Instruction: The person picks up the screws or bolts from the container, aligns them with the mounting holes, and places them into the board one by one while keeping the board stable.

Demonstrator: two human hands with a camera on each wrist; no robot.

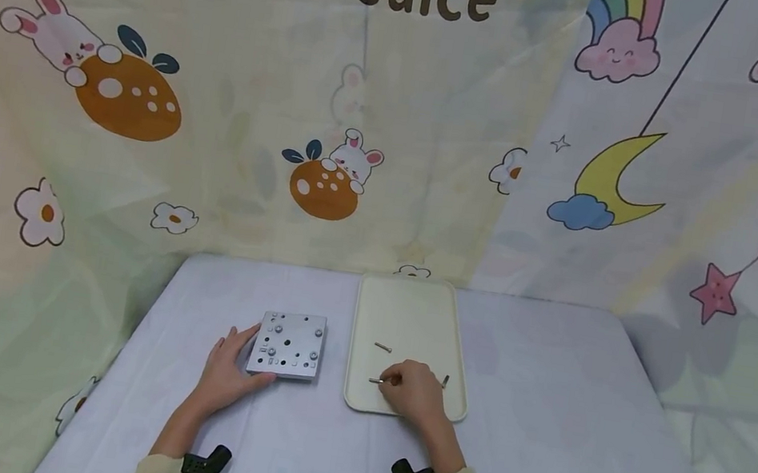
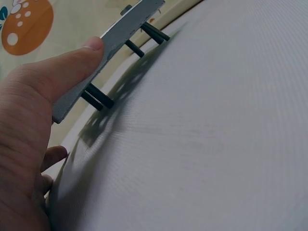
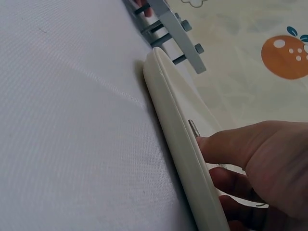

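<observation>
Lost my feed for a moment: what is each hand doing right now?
Left hand: open, thumb and fingers resting against the metal plate.
Right hand: pinching a screw in the tray.

The word "Juice" in large dark brown rounded letters, printed near the top of the pale yellow-green cartoon-printed fabric backdrop (image 1: 240,88) behind the table, the only readable text in any view
</observation>
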